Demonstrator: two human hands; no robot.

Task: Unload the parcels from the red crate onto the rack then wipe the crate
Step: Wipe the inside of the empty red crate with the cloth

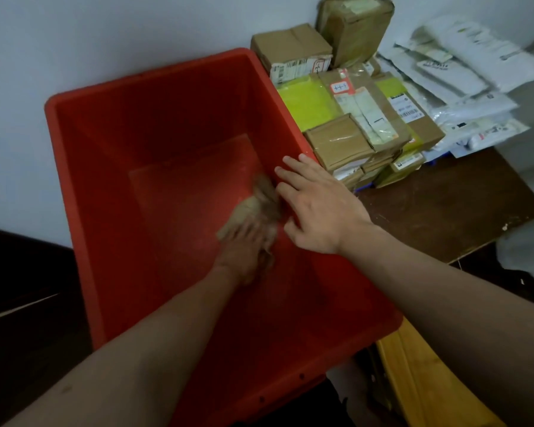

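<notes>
Your left hand [244, 254] (blurred, grip unreadable) meets tan cloth [255, 203] inside red plastic crate [105, 149]; right hand [318, 211] rests flat-fingered on right rim.

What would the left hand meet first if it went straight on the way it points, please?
Probably the right inner wall of the red crate, cloth first, just beneath the right hand; blur hides depth.

Single head-worn wide-angle view, aimed forward and steeply down. Interior of red crate [84, 186] seen close from above, frame centre filled. Both forearms [167, 349] framed from bottom edge upward. Stacked parcels [352, 118] on table [444, 211] caught at upper right, against wall [105, 41].
</notes>
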